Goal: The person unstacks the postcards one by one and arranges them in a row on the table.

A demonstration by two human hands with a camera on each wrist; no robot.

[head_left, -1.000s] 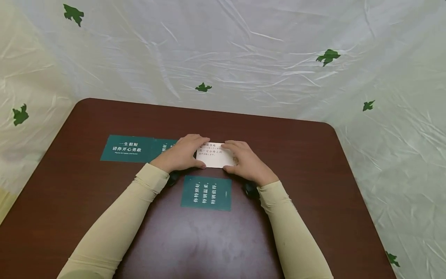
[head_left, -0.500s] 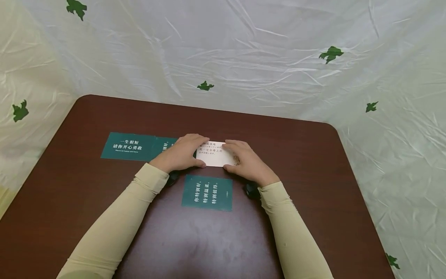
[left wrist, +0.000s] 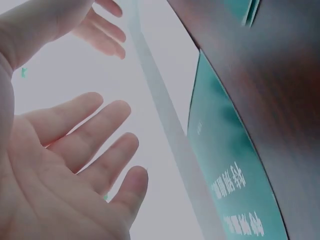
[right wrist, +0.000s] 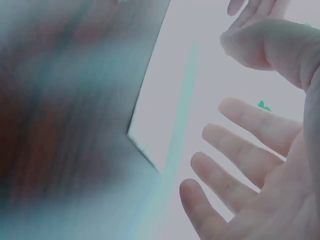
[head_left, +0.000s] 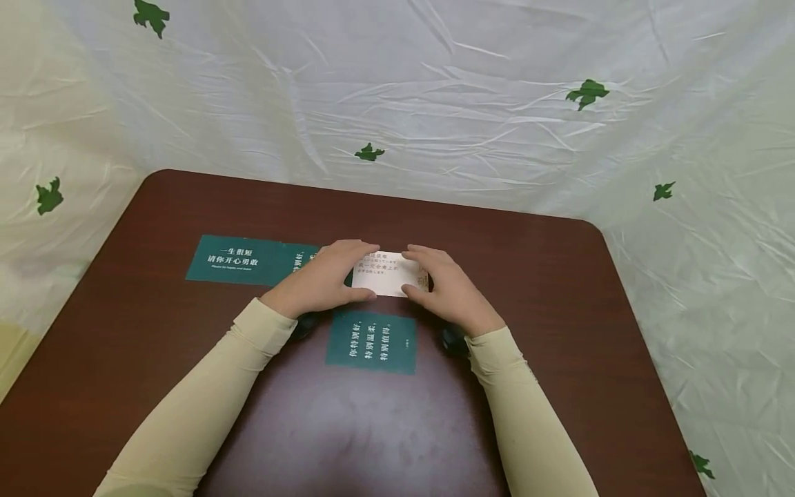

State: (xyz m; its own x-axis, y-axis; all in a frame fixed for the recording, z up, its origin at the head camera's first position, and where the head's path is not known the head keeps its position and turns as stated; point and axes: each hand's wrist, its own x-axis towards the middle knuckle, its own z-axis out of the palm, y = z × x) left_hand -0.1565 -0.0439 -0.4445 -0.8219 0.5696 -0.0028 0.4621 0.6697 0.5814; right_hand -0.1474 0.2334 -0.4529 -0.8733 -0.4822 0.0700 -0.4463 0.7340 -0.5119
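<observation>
In the head view a white card (head_left: 380, 277) with printed characters lies between my two hands. My left hand (head_left: 319, 279) stands at its left end, thumb and fingers spread apart. At the right end is my right hand (head_left: 453, 286), likewise spread, the card's right edge showing in the gap. Both wrist views show straight, relaxed fingers with nothing gripped: left fingers (left wrist: 85, 145), right fingers (right wrist: 245, 150). A teal card (head_left: 371, 343) with white characters lies nearer the body. Beside the left hand, another teal card (head_left: 301, 257) is partly hidden by it.
A further teal card (head_left: 232, 261) adjoins the half-hidden one at the left, forming a row. All lie on a dark brown table (head_left: 528, 276) with rounded far corners. White sheeting (head_left: 435, 103) with green leaf-like shapes hangs behind and at both sides.
Both hands have loosened from the white card's ends; more of its right end shows. The card stays in place between them, and the view has shifted slightly.
</observation>
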